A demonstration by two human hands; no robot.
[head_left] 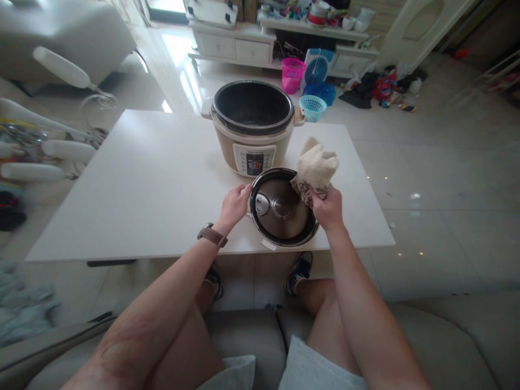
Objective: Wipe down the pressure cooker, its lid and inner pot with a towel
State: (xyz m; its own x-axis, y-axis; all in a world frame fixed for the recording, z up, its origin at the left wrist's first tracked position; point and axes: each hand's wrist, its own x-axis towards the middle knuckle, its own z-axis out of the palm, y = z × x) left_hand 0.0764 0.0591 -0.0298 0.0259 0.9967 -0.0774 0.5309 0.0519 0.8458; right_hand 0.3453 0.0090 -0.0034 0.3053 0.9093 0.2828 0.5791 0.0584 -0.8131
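A beige pressure cooker (252, 130) stands open on the white table (134, 184), its dark inner pot empty. In front of it the cooker's lid (280, 211) lies upside down, its metal underside showing. My left hand (233, 205), with a brown watch on the wrist, grips the lid's left rim. My right hand (327, 208) is closed on a bunched cream cloth (314, 168) that rests against the lid's right edge.
I sit on a grey sofa (426, 336) at the table's near edge, knees under it. White chair parts (44, 160) lie left. On the floor behind stand a pink basket (292, 75), a blue basket (312, 107), a white cabinet (244, 49) and scattered clutter.
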